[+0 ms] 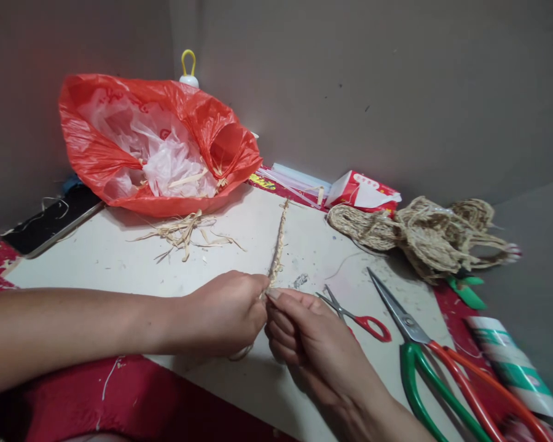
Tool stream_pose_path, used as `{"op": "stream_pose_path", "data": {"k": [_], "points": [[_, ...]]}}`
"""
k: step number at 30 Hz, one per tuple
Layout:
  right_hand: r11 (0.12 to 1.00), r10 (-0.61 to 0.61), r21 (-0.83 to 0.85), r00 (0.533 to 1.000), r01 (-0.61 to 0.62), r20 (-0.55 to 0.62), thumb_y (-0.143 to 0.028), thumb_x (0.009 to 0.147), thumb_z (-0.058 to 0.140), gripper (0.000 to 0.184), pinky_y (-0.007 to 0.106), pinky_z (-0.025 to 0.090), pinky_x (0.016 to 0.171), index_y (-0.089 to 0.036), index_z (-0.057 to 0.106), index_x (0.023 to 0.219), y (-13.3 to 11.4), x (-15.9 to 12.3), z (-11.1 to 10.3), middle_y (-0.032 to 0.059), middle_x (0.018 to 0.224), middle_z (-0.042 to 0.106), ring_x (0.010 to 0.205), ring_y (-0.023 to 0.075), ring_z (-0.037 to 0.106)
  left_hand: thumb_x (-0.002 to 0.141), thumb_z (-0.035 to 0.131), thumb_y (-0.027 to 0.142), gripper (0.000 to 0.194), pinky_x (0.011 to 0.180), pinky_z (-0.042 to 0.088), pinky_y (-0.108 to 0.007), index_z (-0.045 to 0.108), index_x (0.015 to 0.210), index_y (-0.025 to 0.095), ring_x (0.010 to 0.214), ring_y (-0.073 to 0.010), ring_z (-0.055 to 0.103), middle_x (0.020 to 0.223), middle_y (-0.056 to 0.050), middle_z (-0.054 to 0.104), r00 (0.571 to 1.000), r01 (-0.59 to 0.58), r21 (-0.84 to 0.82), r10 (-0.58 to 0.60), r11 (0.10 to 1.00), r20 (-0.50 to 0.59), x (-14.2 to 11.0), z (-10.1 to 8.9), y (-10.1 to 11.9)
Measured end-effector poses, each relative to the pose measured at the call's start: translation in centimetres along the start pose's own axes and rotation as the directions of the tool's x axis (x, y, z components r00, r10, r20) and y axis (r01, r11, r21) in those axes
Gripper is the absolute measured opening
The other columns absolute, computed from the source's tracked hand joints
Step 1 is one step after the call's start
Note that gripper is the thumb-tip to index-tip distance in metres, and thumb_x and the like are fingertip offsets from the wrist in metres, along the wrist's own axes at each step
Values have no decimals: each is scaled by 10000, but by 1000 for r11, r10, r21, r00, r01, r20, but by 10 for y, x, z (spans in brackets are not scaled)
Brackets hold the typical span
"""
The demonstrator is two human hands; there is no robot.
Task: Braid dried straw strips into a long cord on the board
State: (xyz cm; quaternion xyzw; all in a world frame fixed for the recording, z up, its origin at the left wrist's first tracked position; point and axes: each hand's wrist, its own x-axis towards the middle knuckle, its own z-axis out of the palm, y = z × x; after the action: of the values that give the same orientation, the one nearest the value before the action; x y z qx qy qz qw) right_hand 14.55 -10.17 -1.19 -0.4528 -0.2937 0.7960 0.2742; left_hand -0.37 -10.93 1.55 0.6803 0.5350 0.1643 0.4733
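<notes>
A thin braided straw cord [280, 239] runs from the far side of the white board [96, 255] toward me. My left hand [233, 307] is closed around its near end, and a small loop of it shows below that fist. Thumb and fingers of my right hand [299, 328] pinch the same cord right beside the left hand, the two almost touching. The exact strand between the fingertips is hidden. Loose straw strips [187, 233] lie on the board beyond my left hand. To the right of my right hand rest small red-handled scissors [371, 327].
Large shears [412, 334] with green and red handles lie at right. Bundles of braided cord [424, 236] and a red-white tissue pack [364, 191] sit behind. A red plastic bag [166, 153] stands back left, near a dark phone-like slab [50, 221]. Grey walls enclose the back.
</notes>
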Motion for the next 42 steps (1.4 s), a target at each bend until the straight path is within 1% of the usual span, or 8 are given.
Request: {"op": "stream_pose_path", "data": {"k": [9,14,17,19,23,27,38,42], "points": [[995,-93,-32,996,93,-8,-341,787,646,344,187,95,362,-163,460,559,8,-1,-1,-105,407,264,382,32,138,789,409,183,91,523,333,-200,498,781,173,540,-91,440,618,24,521,993,-91,-35,88,995,-79,-6,15,-7],[996,-90,-9,996,90,11,-338,765,672,306,179,95,361,-152,508,586,6,-1,-2,-113,406,252,375,25,124,812,451,289,200,457,274,-204,590,770,152,462,-82,386,512,47,454,1000,-18,-33,18,999,-2,-6,-9,4],[998,-61,-12,998,61,18,-337,755,687,266,170,85,360,-144,553,631,2,-2,-3,-123,408,233,375,22,110,814,481,332,241,503,306,-206,622,785,139,518,-91,422,558,29,490,987,-58,16,59,998,-147,1,-24,1],[998,-57,-27,998,58,22,-342,753,689,243,165,87,357,-132,594,676,1,-2,-3,-127,404,228,373,21,109,809,495,313,224,544,345,-208,617,887,142,577,-99,464,651,14,546,981,-84,-70,71,994,-179,7,-24,-6],[997,-56,-45,997,59,62,-378,762,677,290,164,95,354,-129,587,643,0,-1,-5,-110,402,276,371,19,120,844,406,252,172,520,403,-216,535,811,143,529,-94,485,622,21,520,987,102,-471,-30,876,159,15,-8,-17],[996,-33,-84,996,40,82,-396,759,679,304,172,91,359,-135,581,639,-2,0,-7,-109,406,277,375,23,116,849,391,263,175,425,368,-210,467,724,167,403,-69,396,570,56,454,960,217,-553,-72,804,272,16,-2,-19],[999,-32,17,999,31,17,-336,729,701,240,170,185,412,-149,567,660,0,-3,0,-72,486,380,427,45,236,806,386,196,215,530,357,-196,581,727,157,506,-71,426,620,36,537,999,14,-249,-4,968,41,10,-9,-11],[1000,-23,20,1000,23,-7,-331,719,707,233,174,169,411,-158,563,656,-1,-4,2,-88,473,333,420,47,195,767,392,185,190,455,297,-191,556,677,154,457,-66,364,556,45,491,996,74,-357,-51,931,74,13,-9,-13]]}}
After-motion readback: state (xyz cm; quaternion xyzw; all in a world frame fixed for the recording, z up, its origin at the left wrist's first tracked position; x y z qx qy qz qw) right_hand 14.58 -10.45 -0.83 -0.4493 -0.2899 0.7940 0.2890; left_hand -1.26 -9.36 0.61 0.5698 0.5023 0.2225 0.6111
